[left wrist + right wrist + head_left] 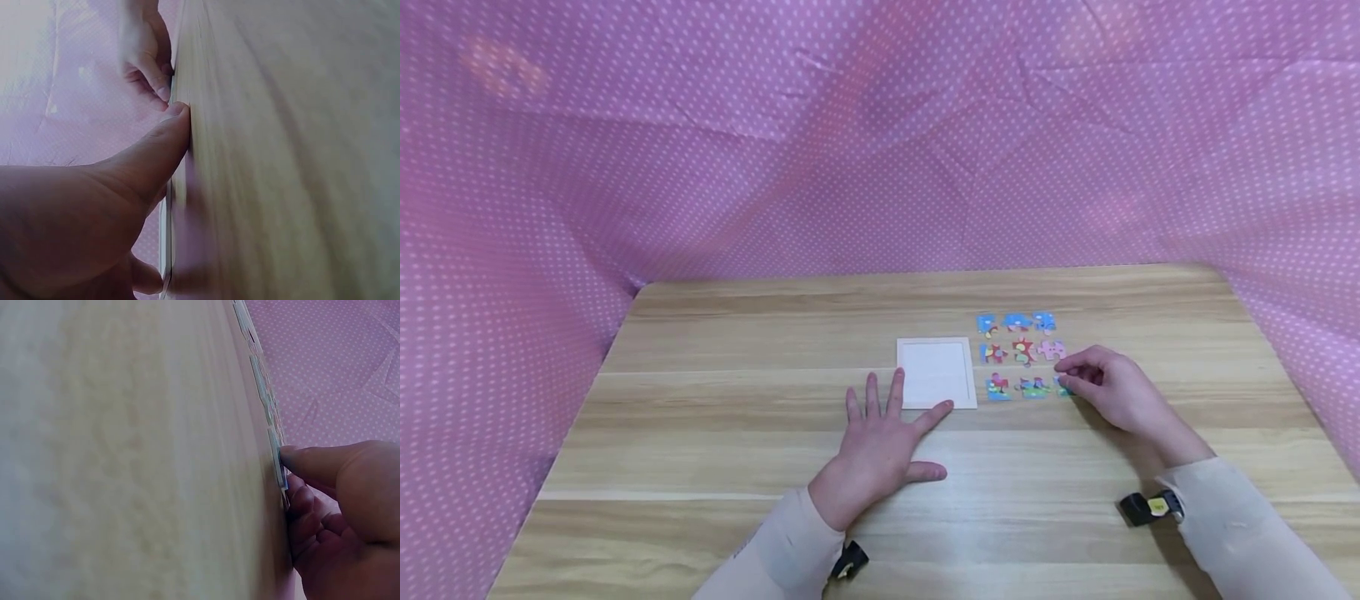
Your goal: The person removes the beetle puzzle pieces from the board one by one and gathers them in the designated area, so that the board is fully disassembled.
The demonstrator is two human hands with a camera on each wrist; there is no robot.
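In the head view, a square white puzzle frame [936,373] lies flat on the table. My left hand [877,450] is spread with straight fingers at the frame's lower left, fingertips touching its edge. To the frame's right, several colourful jigsaw pieces lie in three rows, among them a blue one [1017,322], a red one [1023,352] and a pink one [1051,350]. My right hand [1118,394] pinches the jigsaw piece [1067,389] at the lower right of these rows. The right wrist view shows the thumb on that piece [275,456], with the other fingers curled beyond it.
The wooden table [737,433] extends around both hands. A pink dotted cloth [880,142] hangs behind and along both sides. Each wrist carries a small black camera, the right one [1142,508] close above the tabletop.
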